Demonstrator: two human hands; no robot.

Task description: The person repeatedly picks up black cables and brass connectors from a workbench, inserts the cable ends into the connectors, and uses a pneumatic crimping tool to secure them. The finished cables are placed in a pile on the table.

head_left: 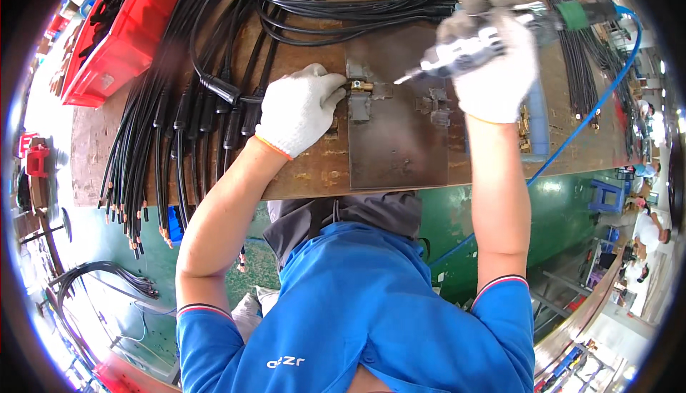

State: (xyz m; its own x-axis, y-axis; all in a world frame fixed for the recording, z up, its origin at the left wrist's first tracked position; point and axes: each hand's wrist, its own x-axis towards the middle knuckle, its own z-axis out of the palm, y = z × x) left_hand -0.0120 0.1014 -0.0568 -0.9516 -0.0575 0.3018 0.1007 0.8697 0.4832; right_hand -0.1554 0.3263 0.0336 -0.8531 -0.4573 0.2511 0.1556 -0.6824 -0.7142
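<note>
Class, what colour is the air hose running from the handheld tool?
Blue air hose, seen in the head view.

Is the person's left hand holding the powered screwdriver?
No: the right hand grips the powered screwdriver, while the left hand pinches a small brass fitting on the metal plate.

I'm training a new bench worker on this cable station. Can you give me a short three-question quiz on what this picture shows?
1. True or false: both hands wear white gloves.
2. Which hand holds the air-powered screwdriver? A) left B) right C) neither
3. Fill in: the left hand pinches a small ____-coloured fitting against the metal plate.

Key: 1 true. 2 B, the right hand grips it, with a blue hose trailing away. 3 brass.
</note>
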